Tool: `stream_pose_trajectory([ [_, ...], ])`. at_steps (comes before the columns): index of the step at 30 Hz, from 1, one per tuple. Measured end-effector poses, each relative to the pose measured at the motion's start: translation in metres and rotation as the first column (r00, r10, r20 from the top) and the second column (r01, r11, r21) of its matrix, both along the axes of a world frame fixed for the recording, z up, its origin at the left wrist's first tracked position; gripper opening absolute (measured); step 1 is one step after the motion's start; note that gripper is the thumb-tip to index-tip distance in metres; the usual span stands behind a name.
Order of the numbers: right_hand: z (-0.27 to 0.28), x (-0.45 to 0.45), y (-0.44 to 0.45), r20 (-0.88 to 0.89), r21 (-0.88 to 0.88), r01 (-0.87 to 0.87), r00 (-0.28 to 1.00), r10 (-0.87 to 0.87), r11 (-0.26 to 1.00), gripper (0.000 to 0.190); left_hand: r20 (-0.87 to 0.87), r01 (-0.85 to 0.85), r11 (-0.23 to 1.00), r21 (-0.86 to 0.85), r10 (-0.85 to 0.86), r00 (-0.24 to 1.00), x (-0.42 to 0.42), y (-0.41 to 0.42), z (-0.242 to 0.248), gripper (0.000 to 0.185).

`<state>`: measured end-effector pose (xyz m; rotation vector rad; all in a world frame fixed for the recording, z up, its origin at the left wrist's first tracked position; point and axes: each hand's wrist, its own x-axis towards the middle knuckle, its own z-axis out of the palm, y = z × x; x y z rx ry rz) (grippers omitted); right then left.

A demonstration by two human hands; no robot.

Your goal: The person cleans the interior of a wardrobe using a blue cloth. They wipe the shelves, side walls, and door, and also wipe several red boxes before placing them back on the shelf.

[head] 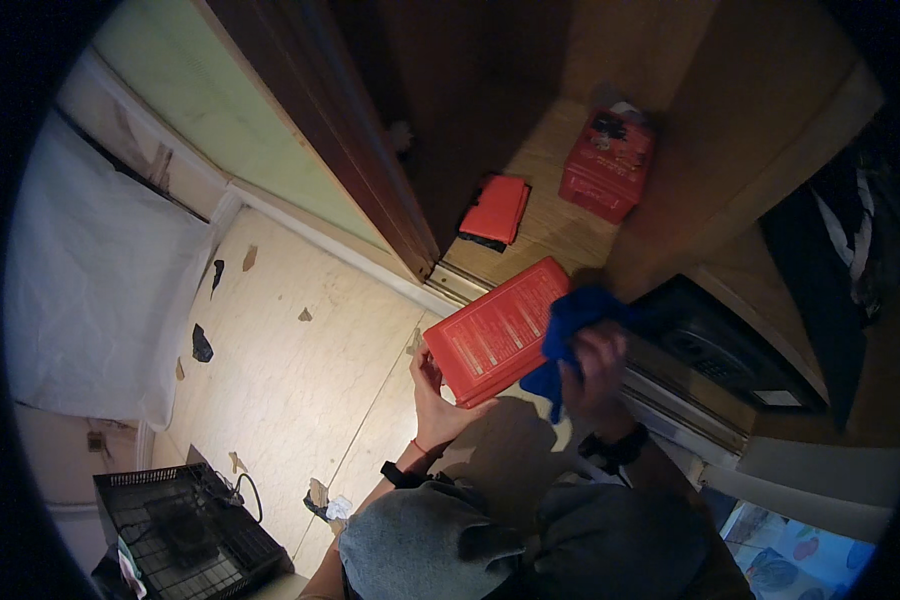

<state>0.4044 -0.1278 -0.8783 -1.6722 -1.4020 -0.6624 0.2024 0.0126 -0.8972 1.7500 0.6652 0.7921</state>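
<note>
A red box (pixel 495 330) with printed writing on its upper face is tilted in front of me. My left hand (pixel 442 409) grips its near left corner, the thumb along the lower edge. A blue cloth (pixel 570 322) is bunched in my right hand (pixel 596 367), against the box's right end. That hand looks blurred, and the cloth hides part of the box's right side. Beyond the box, on the wooden cabinet floor (pixel 551 176), lie a flat red item with black edges (pixel 497 210) and a second red box (pixel 607 165) with dark patches on top.
A black safe with a keypad (pixel 709 352) stands right of the cabinet opening. The metal sliding-door track (pixel 461 283) crosses the threshold. A black plastic crate (pixel 187 525) is at lower left, below a white sheet (pixel 105 277). Torn scraps (pixel 202 343) litter the tiled floor (pixel 270 420).
</note>
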Motion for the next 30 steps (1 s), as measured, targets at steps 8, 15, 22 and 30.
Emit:
stream_pose_trajectory([
  [8,0.044,-0.036,0.041,-0.121,-0.569,-0.339,0.936,0.331,0.749,0.049,0.063,-0.038,0.998,-0.06,0.042,0.997,0.001,0.004,-0.006,0.121],
  [15,0.025,0.024,0.04,-0.845,-0.167,-0.217,0.534,-0.026,0.962,0.04,0.034,0.057,0.995,-0.077,-0.055,0.998,0.003,0.018,-0.002,0.125],
  [22,0.01,-0.006,0.009,-0.577,-0.356,-0.215,0.816,-0.032,0.909,0.032,0.227,0.3,0.794,-0.528,-0.209,0.951,-0.037,0.054,-0.019,0.097],
  [30,0.07,-0.04,0.015,-0.877,-0.076,-0.564,0.43,0.214,0.823,0.05,0.575,0.51,0.333,-0.793,0.134,0.807,-0.07,0.042,-0.062,0.08],
])
